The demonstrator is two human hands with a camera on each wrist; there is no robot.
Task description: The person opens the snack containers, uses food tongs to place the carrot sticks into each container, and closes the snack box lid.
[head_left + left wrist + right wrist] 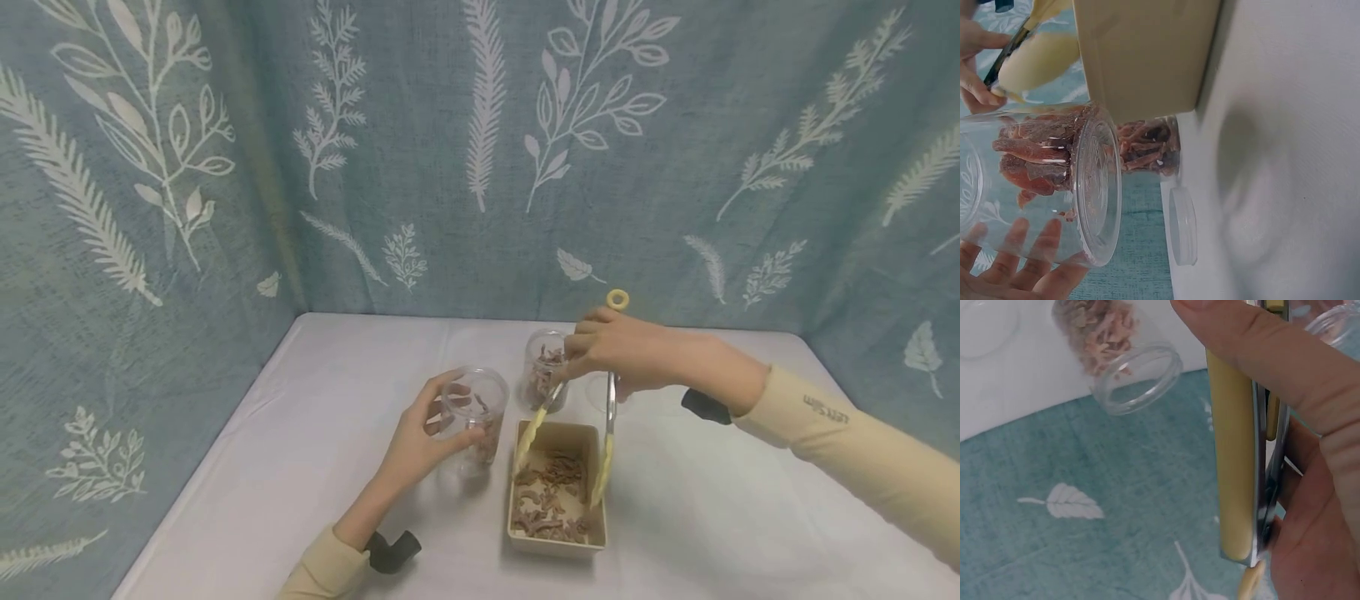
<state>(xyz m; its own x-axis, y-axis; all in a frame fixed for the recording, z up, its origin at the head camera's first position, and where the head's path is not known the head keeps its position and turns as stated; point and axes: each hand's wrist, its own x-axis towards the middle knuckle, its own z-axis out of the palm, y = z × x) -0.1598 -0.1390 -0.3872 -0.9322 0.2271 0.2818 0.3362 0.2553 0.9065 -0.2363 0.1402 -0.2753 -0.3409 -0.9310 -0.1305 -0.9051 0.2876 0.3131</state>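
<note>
My left hand [416, 437] grips a clear plastic jar [1047, 237] round its side and holds it over the tablecloth, left of a beige box. Brown-red strips of what looks like dried meat [1038, 150] lie inside this jar. My right hand [618, 346] holds metal tongs [611, 400] with yellow tips and yellow handle grips [1232, 456]. The tongs' arms are spread, with their tips low at the left and right sides of the beige box [555, 547]. More strips [551, 492] are scattered over the box's bottom.
A second clear jar [545, 367], partly filled with similar strips, stands behind the box. A clear round lid [1183, 226] lies on the white tablecloth [712, 500] beside that jar. The patterned green-blue curtain [420, 167] hangs round the table's back and sides.
</note>
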